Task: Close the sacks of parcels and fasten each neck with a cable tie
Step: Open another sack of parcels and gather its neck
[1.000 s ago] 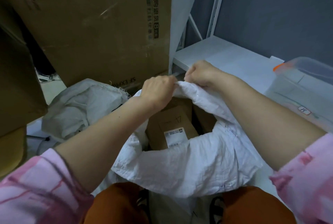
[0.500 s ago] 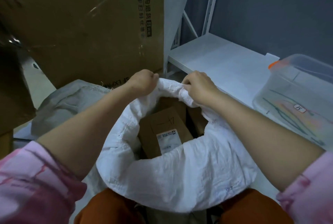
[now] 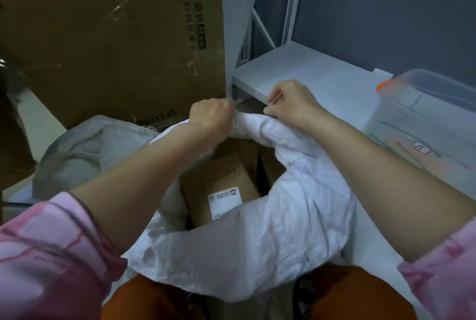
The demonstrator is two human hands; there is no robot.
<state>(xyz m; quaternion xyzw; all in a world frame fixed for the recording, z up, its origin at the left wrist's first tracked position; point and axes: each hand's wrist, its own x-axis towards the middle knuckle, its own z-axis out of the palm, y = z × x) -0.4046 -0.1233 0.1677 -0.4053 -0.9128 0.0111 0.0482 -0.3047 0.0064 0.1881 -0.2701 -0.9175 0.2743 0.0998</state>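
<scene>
Since 0.5 s ago: both hands have shifted toward the far side of the sack mouth and drawn closer together; the gap between them is narrower, and the far rim is bunched tighter.

Left hand (image 3: 210,116) — fingers curled into a fist round the far rim of the white woven plastic sack (image 3: 260,247). Right hand (image 3: 293,103) — fingers curled down, gripping the same rim just beside the left; thumb tip raised. Whether a cable tie sits in either hand, cannot tell.

Key relation: the sack stands directly in front of the person, between the knees, its mouth opening upward. Hands are at its far edge; near rim sags low and wide toward the person, untouched. Mouth's long axis runs near-to-far. 2 hands about equally close to the held rim; the loose near rim lies below and behind both.

Brown cardboard parcel with a white label (image 3: 221,191) shows inside the open mouth.

Judgement: gathering stage only; neck not formed. Next move likely needs the near rim pulled up to meet the far bunch.

Clear lidded plastic tub (image 3: 422,124) on the white shelf (image 3: 309,72), right of the right hand. Grey woven sack (image 3: 85,152) lies left.
</scene>
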